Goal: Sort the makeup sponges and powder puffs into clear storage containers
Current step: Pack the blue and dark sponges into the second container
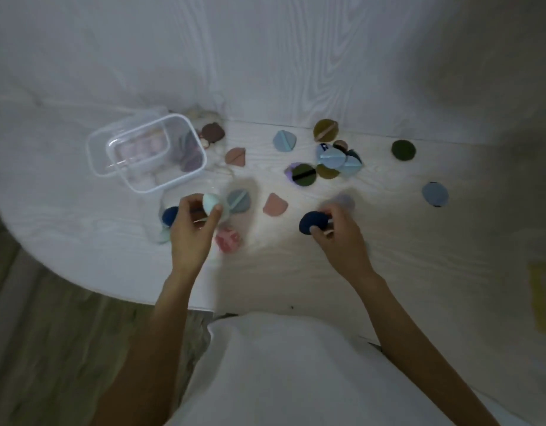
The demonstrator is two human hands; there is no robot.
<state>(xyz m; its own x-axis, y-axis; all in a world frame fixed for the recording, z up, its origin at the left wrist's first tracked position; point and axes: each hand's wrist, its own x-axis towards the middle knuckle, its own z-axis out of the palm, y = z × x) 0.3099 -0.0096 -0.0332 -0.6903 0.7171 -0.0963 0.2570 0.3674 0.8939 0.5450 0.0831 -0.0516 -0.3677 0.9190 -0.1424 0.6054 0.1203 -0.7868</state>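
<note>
Nearest, a mint sponge (212, 204) is pinched between the thumb and curled fingers of the left hand (193, 224), lifted just off the white table (388, 256). A navy sponge (314, 222) is gripped by the curled fingers of the right hand (339, 233). Both are judged very light and soft, so a gentle pinch across the widest part should suffice; a hard squeeze would only deform them. Between the hands a pink puff (275, 204) lies flat. Further off, a cluster of flat puffs (333, 162) is scattered; these are best taken by an edge or the strap. Furthest left, the clear container (148, 152) is seen open, already partly filled.
</note>
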